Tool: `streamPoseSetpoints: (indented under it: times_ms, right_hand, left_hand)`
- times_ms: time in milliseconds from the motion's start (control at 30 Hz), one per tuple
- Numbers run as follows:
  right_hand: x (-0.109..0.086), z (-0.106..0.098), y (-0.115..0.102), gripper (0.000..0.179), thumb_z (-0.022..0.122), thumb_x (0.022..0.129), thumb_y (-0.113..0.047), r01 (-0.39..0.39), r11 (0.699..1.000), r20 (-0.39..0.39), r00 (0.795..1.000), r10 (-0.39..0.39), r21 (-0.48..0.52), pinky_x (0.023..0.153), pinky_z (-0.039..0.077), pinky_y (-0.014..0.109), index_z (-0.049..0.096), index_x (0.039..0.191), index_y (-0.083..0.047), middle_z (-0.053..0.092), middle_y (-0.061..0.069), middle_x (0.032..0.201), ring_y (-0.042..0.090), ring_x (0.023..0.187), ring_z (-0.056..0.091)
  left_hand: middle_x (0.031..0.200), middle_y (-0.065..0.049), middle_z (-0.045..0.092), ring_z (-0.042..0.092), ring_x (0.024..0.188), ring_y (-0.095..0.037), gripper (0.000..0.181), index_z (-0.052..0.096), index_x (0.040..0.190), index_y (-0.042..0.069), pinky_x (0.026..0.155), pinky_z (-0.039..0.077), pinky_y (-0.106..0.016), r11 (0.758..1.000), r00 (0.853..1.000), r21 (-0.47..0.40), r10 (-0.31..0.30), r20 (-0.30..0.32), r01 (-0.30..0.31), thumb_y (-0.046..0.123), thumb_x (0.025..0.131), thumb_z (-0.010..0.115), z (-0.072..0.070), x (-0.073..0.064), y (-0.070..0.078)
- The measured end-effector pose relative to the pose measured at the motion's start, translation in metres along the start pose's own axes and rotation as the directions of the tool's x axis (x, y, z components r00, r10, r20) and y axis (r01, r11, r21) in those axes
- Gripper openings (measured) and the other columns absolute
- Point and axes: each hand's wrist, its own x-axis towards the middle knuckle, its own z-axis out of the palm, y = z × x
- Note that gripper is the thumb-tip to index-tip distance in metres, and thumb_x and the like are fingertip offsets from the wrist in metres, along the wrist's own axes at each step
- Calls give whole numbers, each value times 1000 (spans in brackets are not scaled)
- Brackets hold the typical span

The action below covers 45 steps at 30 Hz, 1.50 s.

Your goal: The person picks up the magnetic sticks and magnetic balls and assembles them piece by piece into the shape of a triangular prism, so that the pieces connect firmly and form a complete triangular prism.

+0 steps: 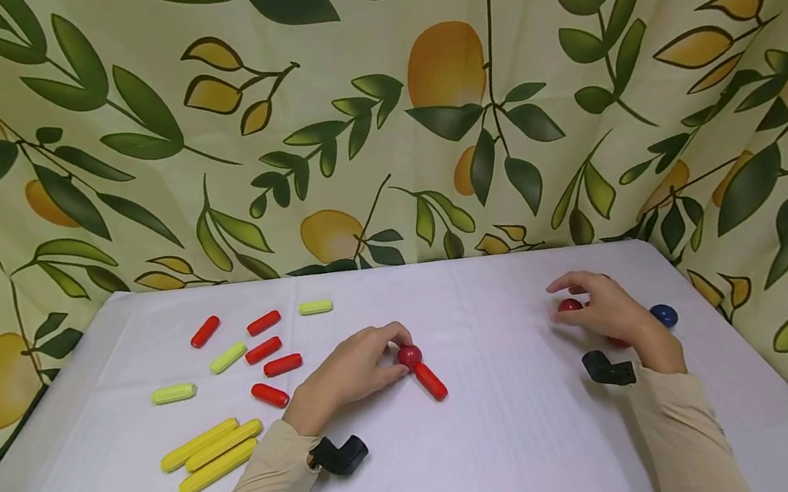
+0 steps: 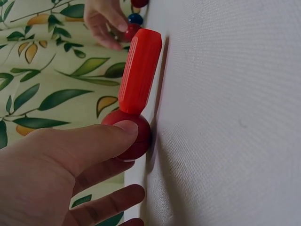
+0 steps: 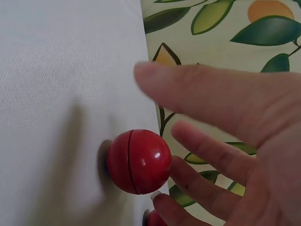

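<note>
My left hand (image 1: 351,367) pinches a glossy red ball (image 1: 409,356) between thumb and fingers, over the middle of the white table. A short red ribbed stick (image 2: 140,70) joins onto that ball and points away from the palm in the left wrist view. On the right side, my right hand (image 1: 609,313) reaches around another red ball (image 3: 139,162), thumb and fingers spread apart. This ball has a dark seam line, and the fingertips are right at its edge. Part of a further red ball (image 3: 155,219) shows below it in the right wrist view.
Several short red sticks (image 1: 263,349) and light green sticks (image 1: 229,357) lie at the left. Nearer are three long yellow sticks (image 1: 223,445). A blue ball (image 1: 664,315) sits beyond the right wrist. A fruit-patterned curtain (image 1: 361,116) hangs behind the table (image 1: 513,448).
</note>
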Motion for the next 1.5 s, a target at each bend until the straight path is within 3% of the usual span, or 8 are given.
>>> streamPoseSetpoints:
  times_ms: [300,667,933,1200,1500]
  right_hand:
    - [0,2,6,46,76,85,-9,-100,995,74,992,100,2,90,54,54,58,127,-1,57,28,126,47,116,52]
    - [4,10,6,39,74,86,-8,-61,998,74,996,59,22,91,54,51,61,122,1,61,27,122,43,110,59]
    - [9,16,0,43,74,87,-11,-70,996,52,996,67,57,93,54,52,60,126,0,55,27,131,44,111,61]
    - [14,23,-12,44,77,86,-15,-67,996,73,995,63,65,89,56,47,61,125,-3,59,24,127,40,110,61]
    - [17,34,-24,42,76,85,-14,-20,993,112,994,7,115,87,57,43,62,123,-4,61,22,122,33,105,62]
  left_hand:
    - [97,7,65,59,100,-17,25,61,109,21,92,51,-38,1000,1000,-16,13,1,-13,19,88,75,-1,1,-1]
    - [103,4,65,55,92,-13,34,67,122,18,83,50,-30,998,998,25,55,12,-55,16,88,74,0,2,-1]
    - [98,5,64,55,91,-13,30,65,115,20,81,50,-31,1000,1000,-4,4,20,-4,20,86,77,-1,2,0]
    - [103,2,64,56,99,-15,34,63,114,22,87,52,-33,998,998,4,-60,24,60,23,85,79,-1,2,0]
    - [99,4,67,55,90,-12,38,70,121,15,82,50,-30,999,999,-2,39,-6,-39,20,85,79,-1,3,-4]
